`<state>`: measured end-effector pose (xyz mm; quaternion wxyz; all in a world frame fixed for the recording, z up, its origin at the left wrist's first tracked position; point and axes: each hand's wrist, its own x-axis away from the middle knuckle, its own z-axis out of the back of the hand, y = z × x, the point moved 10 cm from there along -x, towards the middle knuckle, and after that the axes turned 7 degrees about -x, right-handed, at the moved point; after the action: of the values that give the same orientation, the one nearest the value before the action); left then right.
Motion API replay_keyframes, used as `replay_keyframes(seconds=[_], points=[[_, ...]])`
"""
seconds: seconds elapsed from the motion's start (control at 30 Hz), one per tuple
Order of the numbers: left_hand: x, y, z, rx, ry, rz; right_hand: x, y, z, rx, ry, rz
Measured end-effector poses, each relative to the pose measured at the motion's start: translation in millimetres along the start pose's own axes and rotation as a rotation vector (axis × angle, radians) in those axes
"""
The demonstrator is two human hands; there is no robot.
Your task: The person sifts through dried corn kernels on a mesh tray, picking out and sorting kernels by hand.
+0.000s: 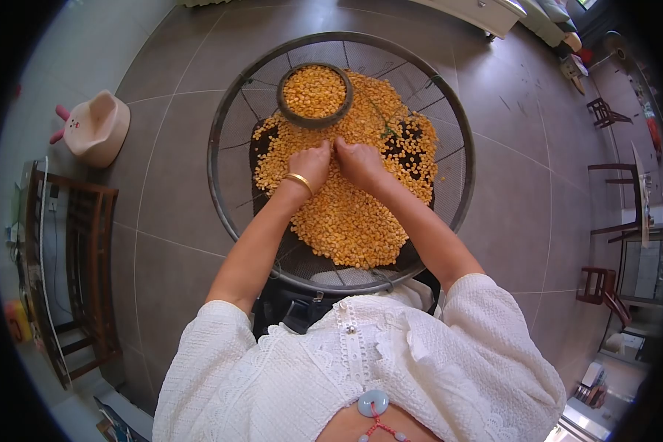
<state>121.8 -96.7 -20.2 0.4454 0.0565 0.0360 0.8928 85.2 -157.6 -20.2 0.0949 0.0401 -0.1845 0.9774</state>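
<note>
Loose yellow corn kernels (353, 221) lie spread over a dark patch in a large round mesh tray (460, 158) with a dark rim. A round bowl (282, 107) heaped with kernels rests at the tray's upper left. My left hand (311, 163), with a gold bangle at the wrist, is closed just below the bowl. Close beside it on the right, my right hand (356, 160) is closed too, over the kernels. Whatever the fingers hold is hidden. A bit of green string (389, 131) lies to the right of my right hand.
Grey floor tiles (177, 162) surround the tray. At the left stand a cream child's seat (99, 129) with pink parts and a wooden chair (92, 258). Dark wooden stools (608, 113) are at the right. A white cabinet (486, 15) is at the top.
</note>
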Motion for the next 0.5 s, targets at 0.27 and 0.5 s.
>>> replay_keyframes(seconds=[0.27, 0.5], points=[[-9.5, -19.1, -8.8, 0.332, -0.044, 0.112, 2.4, 31.5, 14.1, -1.91, -0.165, -0.06], [0.4, -25.5, 9.1, 1.766, -0.311, 0.208, 3.2, 48.7, -7.0, -1.652, -0.187, -0.178]])
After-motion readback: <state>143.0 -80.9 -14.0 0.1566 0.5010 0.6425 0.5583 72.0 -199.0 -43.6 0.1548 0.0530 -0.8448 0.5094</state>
